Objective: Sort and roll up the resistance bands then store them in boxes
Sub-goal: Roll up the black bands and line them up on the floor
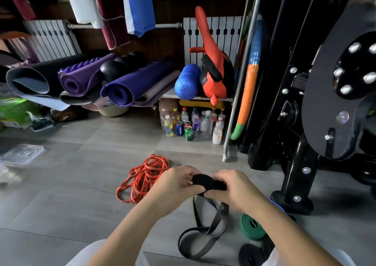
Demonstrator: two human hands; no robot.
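A black machine (295,102) is crowding the right; bottles (193,123) and mats (91,78) are lining the far wall. The left hand (179,184) is partly hiding red bands (142,176) tangled on the grey floor (61,204). Both grips, left and right hand (234,188), are pinching a half-rolled black band (207,182) above it, a green roll (251,227) lying beside the right arm.

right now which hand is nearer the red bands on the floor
Left. The left hand is beside the red bands; the right hand is farther right, past the black band both hold.
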